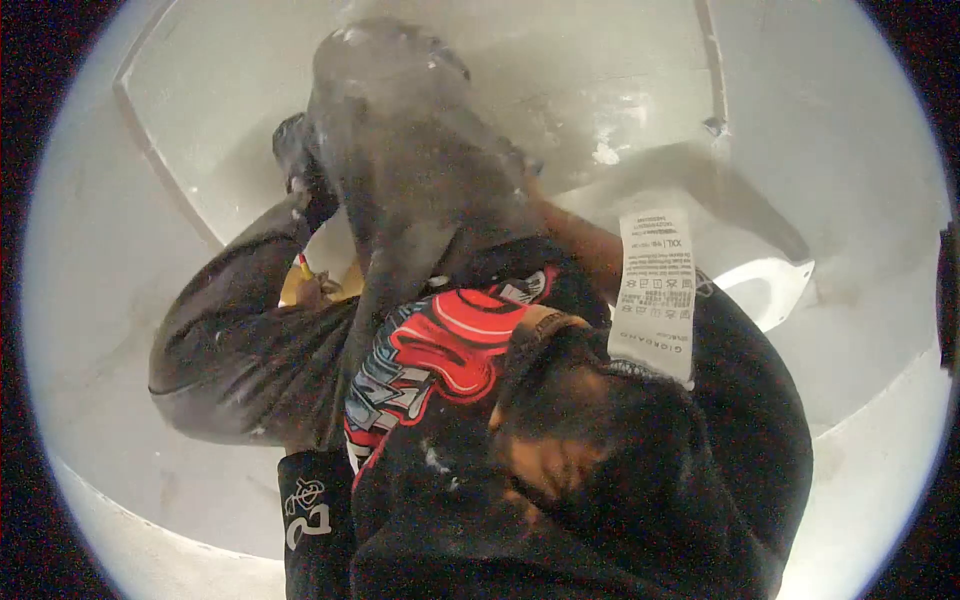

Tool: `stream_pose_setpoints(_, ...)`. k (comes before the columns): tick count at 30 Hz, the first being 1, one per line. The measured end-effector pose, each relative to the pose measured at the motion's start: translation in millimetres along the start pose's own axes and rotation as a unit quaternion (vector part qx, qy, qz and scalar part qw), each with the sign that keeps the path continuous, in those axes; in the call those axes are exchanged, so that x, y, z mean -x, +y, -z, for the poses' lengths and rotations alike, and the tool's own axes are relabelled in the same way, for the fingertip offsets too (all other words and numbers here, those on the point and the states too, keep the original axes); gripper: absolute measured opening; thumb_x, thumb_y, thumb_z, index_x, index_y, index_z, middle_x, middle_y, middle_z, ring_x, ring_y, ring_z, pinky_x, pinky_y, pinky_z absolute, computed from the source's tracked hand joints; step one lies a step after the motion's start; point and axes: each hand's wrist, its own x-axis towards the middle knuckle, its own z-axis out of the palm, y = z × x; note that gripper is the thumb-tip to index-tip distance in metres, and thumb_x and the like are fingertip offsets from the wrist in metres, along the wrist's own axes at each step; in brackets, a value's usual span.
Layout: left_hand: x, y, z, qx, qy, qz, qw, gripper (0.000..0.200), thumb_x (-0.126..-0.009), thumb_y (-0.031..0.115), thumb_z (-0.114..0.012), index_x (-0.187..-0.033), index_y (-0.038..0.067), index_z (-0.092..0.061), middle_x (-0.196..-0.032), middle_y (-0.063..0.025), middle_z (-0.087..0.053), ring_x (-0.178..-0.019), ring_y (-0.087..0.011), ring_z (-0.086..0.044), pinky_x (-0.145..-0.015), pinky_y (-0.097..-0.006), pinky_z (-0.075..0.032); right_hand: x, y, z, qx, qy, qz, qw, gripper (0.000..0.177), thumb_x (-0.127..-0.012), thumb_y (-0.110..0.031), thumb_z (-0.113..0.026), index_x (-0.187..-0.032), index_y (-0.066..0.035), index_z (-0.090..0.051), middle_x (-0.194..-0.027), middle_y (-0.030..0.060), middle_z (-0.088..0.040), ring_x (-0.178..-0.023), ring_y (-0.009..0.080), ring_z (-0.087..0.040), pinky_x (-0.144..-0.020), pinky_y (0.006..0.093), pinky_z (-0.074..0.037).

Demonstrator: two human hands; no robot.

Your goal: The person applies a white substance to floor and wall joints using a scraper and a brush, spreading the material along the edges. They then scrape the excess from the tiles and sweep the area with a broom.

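A dark sleeve bends on the left, and at its upper end my left hand (297, 150), in a dark covering, is against the edge of a dusty grey-black cloth (400, 150). Its fingers cannot be made out. A bare forearm (585, 240) runs behind the cloth; no right hand shows at its end. Across the middle lies a black garment (600, 480) with a red and blue print (450, 350). A white care label (655, 290) stands out from it. Below the left sleeve, a small red and yellow object (303, 266) is beside what may be fingers, whose owner is unclear.
Pale, curved walls (610, 60) with brown seam lines surround the scene. A white rounded piece (765, 290) with an opening lies at the right. Dark fabric with white lettering (310, 515) hangs at the lower left. The upper view is hazy.
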Motion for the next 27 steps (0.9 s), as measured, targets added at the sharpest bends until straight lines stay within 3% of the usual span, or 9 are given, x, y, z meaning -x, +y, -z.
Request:
stream_pose_setpoints(4,-3.8,-20.4,8.4,0.012,0.001,0.012,1.000,0.029,-0.083,0.027,-0.054,-0.102,0.005,-0.053,-0.078,-0.0160,-0.061,-0.061,-0.0183,-0.061,-0.050,-0.0283,-0.049,-3.5,13.2,18.0,-0.248,-0.053,-0.027,0.967,0.059,-0.085,-0.028,-0.043,-0.136,-0.004,-0.023,-0.135,0.0183,-0.033,-0.115,0.0363,-0.041,-0.090,0.0469,-0.039)
stream_pose_setpoints(10,3.6,-25.6,6.6,0.008,-0.001,0.015,1.000,0.030,-0.083,0.027,-0.054,-0.103,0.005,-0.053,-0.078,-0.0164,-0.061,-0.061,-0.0185,-0.061,-0.050,-0.0284,-0.049,-9.4,60.4,-93.1,0.273,-0.099,-0.122,0.949,0.057,-0.085,-0.017,-0.046,-0.134,0.002,-0.024,-0.115,0.0175,-0.050,-0.104,0.0302,-0.051,-0.073,0.0412,-0.047)
stream_pose_setpoints(13,-7.9,-3.1,7.4,-0.009,-0.008,0.011,1.000,0.030,-0.083,0.027,-0.054,-0.104,0.005,-0.053,-0.079,-0.0166,-0.061,-0.061,-0.0186,-0.061,-0.050,-0.0284,-0.049,-9.2,38.2,32.5,0.088,0.154,-0.120,0.977,0.058,-0.082,-0.025,-0.047,-0.134,-0.005,-0.028,-0.134,0.0191,-0.035,-0.109,0.0373,-0.047,-0.081,0.0456,-0.046)
stream_pose_setpoints(16,-19.4,23.8,1.2,-0.032,-0.018,-0.008,0.999,0.031,-0.083,0.027,-0.054,-0.104,0.005,-0.052,-0.079,-0.0168,-0.061,-0.062,-0.0187,-0.061,-0.050,-0.0284,-0.049,13.5,25.7,-11.3,0.091,0.059,0.000,0.994,0.053,-0.080,-0.021,-0.049,-0.128,-0.004,-0.036,-0.130,0.0225,-0.038,-0.101,0.0406,-0.051,-0.076,0.0455,-0.049)
stream_pose_setpoints(18,-21.0,36.9,-3.5,-0.041,-0.025,-0.021,0.999,0.031,-0.084,0.028,-0.054,-0.104,0.005,-0.052,-0.079,-0.0169,-0.061,-0.062,-0.0188,-0.061,-0.051,-0.0284,-0.049,-16.5,62.9,-175.0,0.181,0.090,-0.049,0.978,0.047,-0.082,-0.019,-0.047,-0.125,-0.003,-0.039,-0.128,0.0246,-0.039,-0.103,0.0409,-0.050,-0.084,0.0451,-0.044)
stream_pose_setpoints(20,-24.9,43.1,-1.4,-0.045,-0.030,-0.031,0.998,0.031,-0.084,0.028,-0.054,-0.105,0.005,-0.052,-0.080,-0.0170,-0.061,-0.062,-0.0189,-0.061,-0.051,-0.0285,-0.049,3.2,50.8,-36.4,0.232,-0.073,-0.084,0.966,0.052,-0.086,-0.020,-0.040,-0.134,-0.002,-0.029,-0.129,0.0249,-0.039,-0.112,0.0375,-0.045,-0.094,0.0462,-0.036)
stream_pose_setpoints(21,-25.9,46.6,-1.6,-0.047,-0.033,-0.035,0.998,0.031,-0.084,0.028,-0.054,-0.105,0.005,-0.052,-0.080,-0.0171,-0.061,-0.062,-0.0189,-0.061,-0.051,-0.0285,-0.049,-10.5,28.6,48.8,0.032,-0.030,-0.162,0.986,0.050,-0.086,-0.020,-0.039,-0.130,0.001,-0.033,-0.128,0.0240,-0.040,-0.110,0.0362,-0.047,-0.092,0.0486,-0.037)
stream_pose_setpoints(25,-24.9,60.0,-12.1,-0.061,-0.032,-0.042,0.997,0.032,-0.084,0.028,-0.054,-0.105,0.004,-0.052,-0.080,-0.0173,-0.061,-0.062,-0.0191,-0.061,-0.051,-0.0285,-0.049,-14.5,33.3,44.1,0.060,0.117,-0.176,0.976,0.047,-0.086,-0.024,-0.040,-0.123,0.004,-0.039,-0.124,0.0237,-0.045,-0.106,0.0363,-0.051,-0.081,0.0452,-0.046)
stream_pose_setpoints(27,-22.5,59.9,-14.7,-0.060,-0.032,-0.043,0.997,0.032,-0.084,0.028,-0.054,-0.106,0.004,-0.052,-0.080,-0.0175,-0.061,-0.062,-0.0191,-0.061,-0.051,-0.0285,-0.050,-20.7,34.1,-87.0,0.271,0.176,-0.046,0.945,0.047,-0.084,-0.025,-0.044,-0.126,-0.004,-0.040,-0.133,0.0240,-0.033,-0.112,0.0415,-0.042,-0.080,0.0532,-0.042)
